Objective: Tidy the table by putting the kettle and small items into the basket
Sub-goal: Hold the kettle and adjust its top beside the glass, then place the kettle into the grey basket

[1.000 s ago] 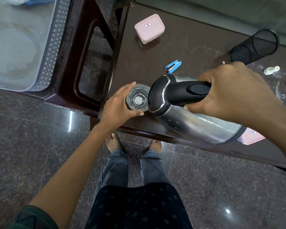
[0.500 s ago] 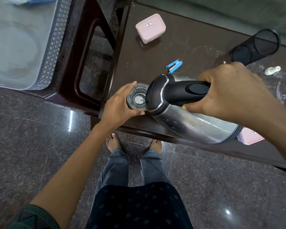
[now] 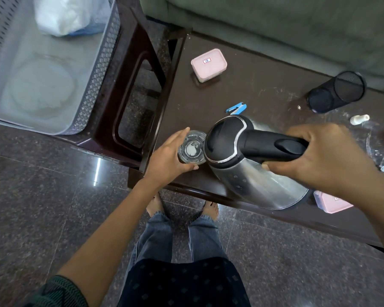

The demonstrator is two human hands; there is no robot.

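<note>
— What are the hands doing?

— The right hand (image 3: pixel 319 160) is wrapped tight around the black handle of the brushed-steel electric kettle with a black lid (image 3: pixel 248 171), which is tipped over, lid end toward the left. The left hand (image 3: pixel 167 159) is curled around a small clear drinking glass (image 3: pixel 191 150), whose rim sits right against the kettle's lid end.

— Where is all that?

— Over the near left corner of the dark brown table (image 3: pixel 242 91). Behind the kettle lies a small blue clip (image 3: pixel 236 108); farther back, a pink lidded box (image 3: pixel 208 65). A second pink box (image 3: pixel 331 202) peeks out under the right wrist. A black mesh pen cup (image 3: pixel 336 91) lies on its side to the right, a small white bottle (image 3: pixel 359 119) near it.

— And the basket?

— The grey perforated plastic basket (image 3: pixel 98 69) stands far left on a dark brown stool (image 3: pixel 129 85), well apart from the kettle, with a white bag (image 3: pixel 69 14) inside.
</note>
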